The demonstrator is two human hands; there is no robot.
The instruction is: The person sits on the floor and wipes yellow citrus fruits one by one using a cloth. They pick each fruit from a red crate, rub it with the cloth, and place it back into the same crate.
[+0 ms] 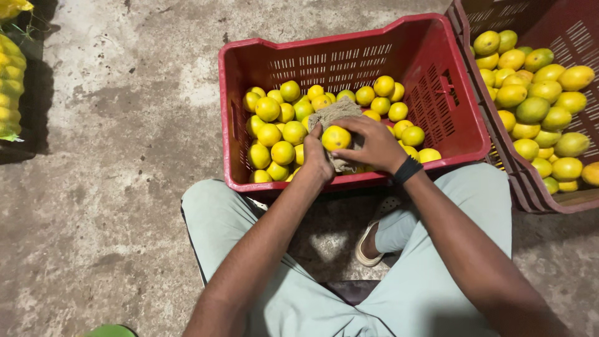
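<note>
Concrete floor, red crate (430, 100); yellow fruit (336, 138) clasped between both hands' fingers (359, 125).

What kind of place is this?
Likely a fruit sorting or packing spot, not a home: bare concrete floor, a red crate of yellow citrus, a second crate alongside, and both hands wiping one fruit with a cloth.

A: Floor (125, 187): bare concrete, grey, blotched with dark stains, pale worn patches up top.

B: Light?

A: Dim, warm, from above. Hard shadow at left edge beside a net sack (9, 87) of yellow fruit.
</note>
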